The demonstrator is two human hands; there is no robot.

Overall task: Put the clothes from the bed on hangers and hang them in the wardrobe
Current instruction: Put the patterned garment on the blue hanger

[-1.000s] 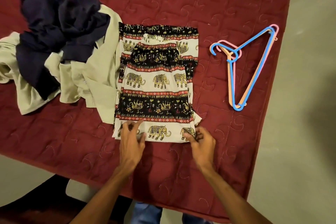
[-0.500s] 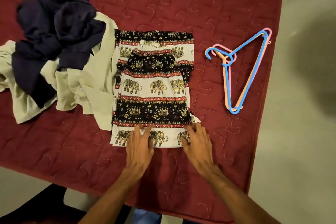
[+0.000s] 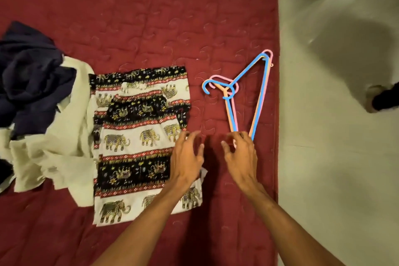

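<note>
Folded elephant-print garment in black, white and red (image 3: 138, 136) lies flat on the maroon quilted bedspread (image 3: 151, 17). Left hand (image 3: 187, 155) over its right edge, fingers loosely spread, holding nothing. Right hand (image 3: 240, 154) curled at the near corner of the stacked blue, pink and orange plastic hangers (image 3: 259, 97); cannot tell whether it grips them.

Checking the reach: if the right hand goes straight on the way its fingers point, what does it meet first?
The stacked hangers: the right hand is curled just at their near corner; I cannot tell if it touches.
</note>
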